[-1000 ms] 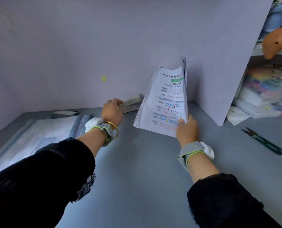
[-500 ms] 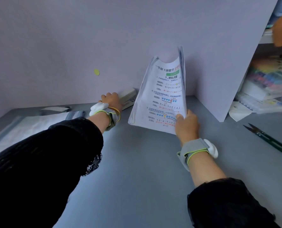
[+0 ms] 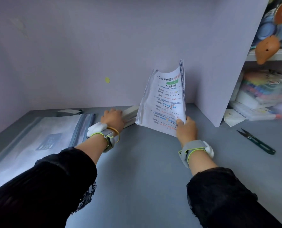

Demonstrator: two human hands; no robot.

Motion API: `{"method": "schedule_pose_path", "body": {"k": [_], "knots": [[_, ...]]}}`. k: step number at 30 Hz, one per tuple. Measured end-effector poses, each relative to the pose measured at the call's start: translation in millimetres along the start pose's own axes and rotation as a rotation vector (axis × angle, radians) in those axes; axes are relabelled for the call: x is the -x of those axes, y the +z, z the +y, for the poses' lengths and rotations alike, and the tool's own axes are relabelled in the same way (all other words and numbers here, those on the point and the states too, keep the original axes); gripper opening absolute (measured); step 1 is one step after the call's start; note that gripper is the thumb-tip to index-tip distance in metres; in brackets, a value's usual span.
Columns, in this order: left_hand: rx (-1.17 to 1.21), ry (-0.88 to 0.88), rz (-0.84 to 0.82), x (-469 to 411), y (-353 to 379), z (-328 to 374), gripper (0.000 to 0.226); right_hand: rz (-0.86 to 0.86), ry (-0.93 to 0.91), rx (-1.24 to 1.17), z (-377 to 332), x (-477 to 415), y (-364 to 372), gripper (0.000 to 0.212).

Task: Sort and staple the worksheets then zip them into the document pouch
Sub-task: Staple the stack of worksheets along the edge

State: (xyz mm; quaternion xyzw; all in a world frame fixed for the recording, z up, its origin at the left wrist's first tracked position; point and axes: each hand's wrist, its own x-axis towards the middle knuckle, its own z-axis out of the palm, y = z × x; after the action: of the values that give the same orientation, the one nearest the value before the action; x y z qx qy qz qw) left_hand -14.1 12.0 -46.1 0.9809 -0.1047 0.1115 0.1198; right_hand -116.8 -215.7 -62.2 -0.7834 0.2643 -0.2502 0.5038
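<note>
My right hand (image 3: 186, 129) grips a stack of printed worksheets (image 3: 165, 102) by its lower right corner and holds it upright above the grey desk, the printed page facing me. My left hand (image 3: 113, 119) reaches to the back of the desk and closes over a pale stapler (image 3: 130, 112) that lies against the wall, just left of the sheets. The translucent document pouch (image 3: 38, 142) with a grey zip lies flat at the left, partly under my left sleeve.
Small green-handled snips (image 3: 258, 143) lie on the desk at the right. A lilac panel (image 3: 211, 63) stands behind the sheets. Shelves at the far right hold a box of coloured pens (image 3: 262, 91) and an orange toy (image 3: 267, 46).
My left hand has slid farther back and settled over the stapler. The worksheets in my right hand have stayed upright, shifting only slightly.
</note>
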Motion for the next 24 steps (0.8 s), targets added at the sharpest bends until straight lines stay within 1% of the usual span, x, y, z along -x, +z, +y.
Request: {"method": "schedule_pose_path", "body": {"k": [3,13,16,19,22,24], "knots": [[0.023,0.010,-0.005,22.9,-6.3,-9.0,0.043,-0.034,-0.010,-0.002,0.1,14.2,-5.6,0.028],[0.166,0.068,-0.056,88.1,-29.4,-34.8,0.043,-0.013,0.004,-0.064,8.8,65.2,-33.2,0.024],[0.189,0.084,-0.120,100.3,-41.0,-44.2,0.043,-0.022,0.007,-0.062,11.7,77.8,-37.3,0.024],[0.145,0.102,-0.222,105.2,-55.0,-47.3,0.043,-0.034,0.009,-0.055,13.4,84.7,-39.9,0.024],[0.085,0.106,-0.308,111.6,-67.9,-42.4,0.041,-0.038,0.024,-0.042,14.9,89.1,-40.9,0.025],[0.117,0.110,-0.330,115.9,-71.2,-33.3,0.042,-0.031,0.039,-0.026,16.2,89.6,-40.7,0.026]]}}
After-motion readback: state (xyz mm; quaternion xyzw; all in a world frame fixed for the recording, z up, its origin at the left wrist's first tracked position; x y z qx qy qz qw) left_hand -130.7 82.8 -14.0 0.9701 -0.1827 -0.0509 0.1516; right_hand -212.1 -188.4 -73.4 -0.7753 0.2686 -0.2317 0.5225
